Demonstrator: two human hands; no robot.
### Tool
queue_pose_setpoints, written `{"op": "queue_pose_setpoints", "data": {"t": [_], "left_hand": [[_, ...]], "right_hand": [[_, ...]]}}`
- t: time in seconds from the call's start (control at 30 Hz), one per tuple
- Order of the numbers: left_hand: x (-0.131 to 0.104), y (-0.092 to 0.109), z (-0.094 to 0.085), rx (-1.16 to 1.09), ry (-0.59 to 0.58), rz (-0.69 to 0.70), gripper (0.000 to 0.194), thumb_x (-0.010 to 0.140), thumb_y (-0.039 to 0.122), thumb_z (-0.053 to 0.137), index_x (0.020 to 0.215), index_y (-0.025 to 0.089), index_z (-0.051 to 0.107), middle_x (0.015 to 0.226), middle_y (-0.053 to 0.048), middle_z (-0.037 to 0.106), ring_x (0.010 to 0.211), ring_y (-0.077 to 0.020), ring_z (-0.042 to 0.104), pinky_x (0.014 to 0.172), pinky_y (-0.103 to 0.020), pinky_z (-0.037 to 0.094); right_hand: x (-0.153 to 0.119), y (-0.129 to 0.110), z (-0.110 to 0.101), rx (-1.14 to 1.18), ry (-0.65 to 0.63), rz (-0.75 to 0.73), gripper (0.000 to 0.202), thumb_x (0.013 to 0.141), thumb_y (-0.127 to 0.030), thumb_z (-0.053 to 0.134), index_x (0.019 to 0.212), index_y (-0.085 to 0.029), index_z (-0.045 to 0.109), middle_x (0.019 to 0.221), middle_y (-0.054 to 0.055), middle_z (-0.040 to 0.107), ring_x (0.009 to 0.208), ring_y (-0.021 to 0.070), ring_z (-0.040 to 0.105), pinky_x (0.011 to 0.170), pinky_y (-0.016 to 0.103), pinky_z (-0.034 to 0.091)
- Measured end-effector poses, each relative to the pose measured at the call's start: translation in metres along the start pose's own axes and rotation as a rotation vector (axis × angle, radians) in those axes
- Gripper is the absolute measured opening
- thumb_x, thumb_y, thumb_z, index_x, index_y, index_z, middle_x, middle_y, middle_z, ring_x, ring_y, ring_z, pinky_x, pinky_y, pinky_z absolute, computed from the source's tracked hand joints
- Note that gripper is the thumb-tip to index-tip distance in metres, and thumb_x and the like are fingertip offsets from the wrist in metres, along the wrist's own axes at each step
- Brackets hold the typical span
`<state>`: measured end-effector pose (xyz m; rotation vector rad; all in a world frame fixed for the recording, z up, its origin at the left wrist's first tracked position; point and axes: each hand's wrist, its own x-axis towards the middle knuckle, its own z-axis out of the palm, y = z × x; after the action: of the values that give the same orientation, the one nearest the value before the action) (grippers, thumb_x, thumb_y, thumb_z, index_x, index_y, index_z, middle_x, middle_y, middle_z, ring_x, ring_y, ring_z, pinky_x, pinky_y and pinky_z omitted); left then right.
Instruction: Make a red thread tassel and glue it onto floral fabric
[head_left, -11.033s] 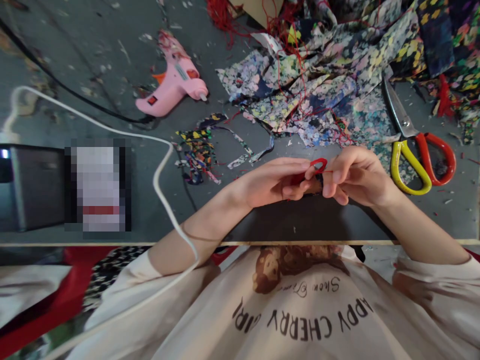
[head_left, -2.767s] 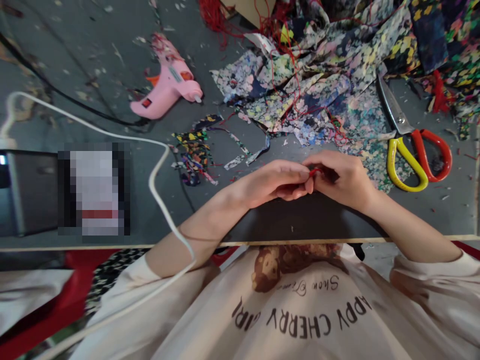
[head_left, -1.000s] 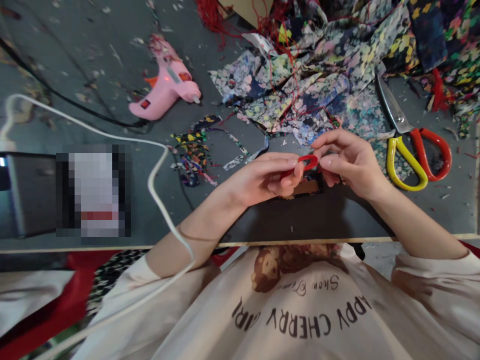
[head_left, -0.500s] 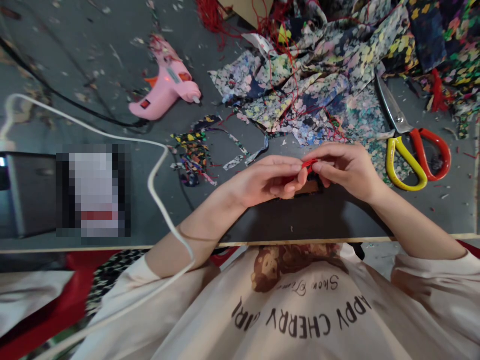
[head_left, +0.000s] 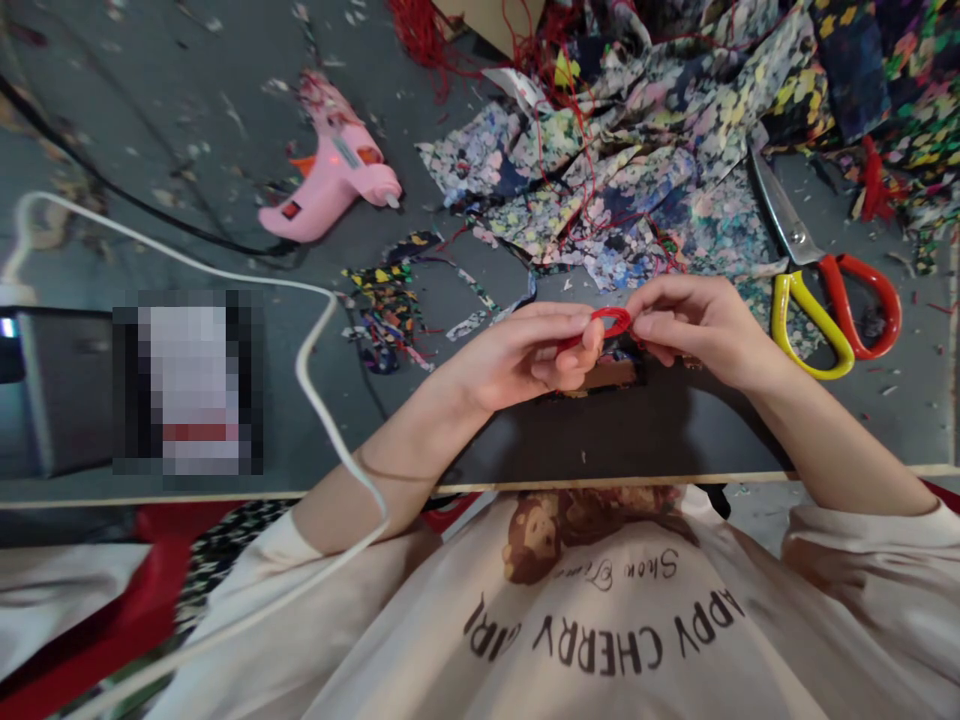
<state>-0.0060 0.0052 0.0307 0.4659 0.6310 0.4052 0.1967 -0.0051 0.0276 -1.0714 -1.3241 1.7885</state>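
Observation:
Red cord [head_left: 616, 317] forms a small loop between my two hands, above the near part of the table. My left hand [head_left: 544, 345] pinches one side of it between thumb and fingers. On the other side, the fingertips of my right hand [head_left: 690, 325] are closed on the cord. Below the hands lies a flat brownish piece with a dark edge [head_left: 609, 372], partly covered by the left fingers. Heaped floral fabric [head_left: 600, 210] spreads just beyond both hands.
Scissors [head_left: 799, 250] with one yellow and one red handle lie to the right. A pink glue gun [head_left: 330, 180] rests at the upper left. A white cable [head_left: 300, 360] crosses the left side near my forearm. Small fabric scraps [head_left: 386, 310] and red threads [head_left: 424, 45] are scattered about.
The hands have moved slightly apart, and the red cord has opened from a tight bunch into a visible loop between them.

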Motion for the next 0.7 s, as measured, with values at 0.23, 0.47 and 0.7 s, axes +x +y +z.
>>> {"op": "queue_pose_setpoints", "data": {"t": [0.23, 0.47, 0.7], "left_hand": [[0.0002, 0.0, -0.0005, -0.025, -0.004, -0.003, 0.017, 0.075, 0.015, 0.068, 0.061, 0.01, 0.059, 0.044, 0.005, 0.041, 0.035, 0.0004, 0.027, 0.035, -0.009, 0.023], [-0.0005, 0.0, 0.0002, 0.004, 0.004, -0.001, 0.019, 0.076, 0.016, 0.066, 0.061, 0.01, 0.057, 0.045, 0.005, 0.041, 0.036, 0.0006, 0.028, 0.036, -0.008, 0.024], [0.0002, 0.0, -0.0004, 0.019, 0.008, -0.007, 0.023, 0.074, 0.022, 0.072, 0.061, 0.01, 0.057, 0.045, 0.006, 0.041, 0.035, 0.0014, 0.026, 0.036, -0.009, 0.021]], "right_hand": [[0.0022, 0.0027, 0.002, 0.057, -0.02, -0.025, 0.02, 0.084, -0.03, 0.069, 0.081, -0.015, 0.057, 0.06, -0.007, 0.05, 0.043, 0.0018, 0.044, 0.038, 0.017, 0.027], [0.0012, 0.0022, -0.0013, 0.153, -0.028, 0.032, 0.021, 0.094, -0.036, 0.056, 0.087, -0.022, 0.042, 0.062, -0.008, 0.059, 0.033, 0.0014, 0.037, 0.031, 0.016, 0.02], [0.003, -0.0017, -0.0061, 0.174, 0.142, 0.023, 0.023, 0.09, -0.037, 0.062, 0.086, -0.023, 0.045, 0.053, -0.01, 0.046, 0.038, 0.003, 0.032, 0.036, 0.017, 0.02]]}}
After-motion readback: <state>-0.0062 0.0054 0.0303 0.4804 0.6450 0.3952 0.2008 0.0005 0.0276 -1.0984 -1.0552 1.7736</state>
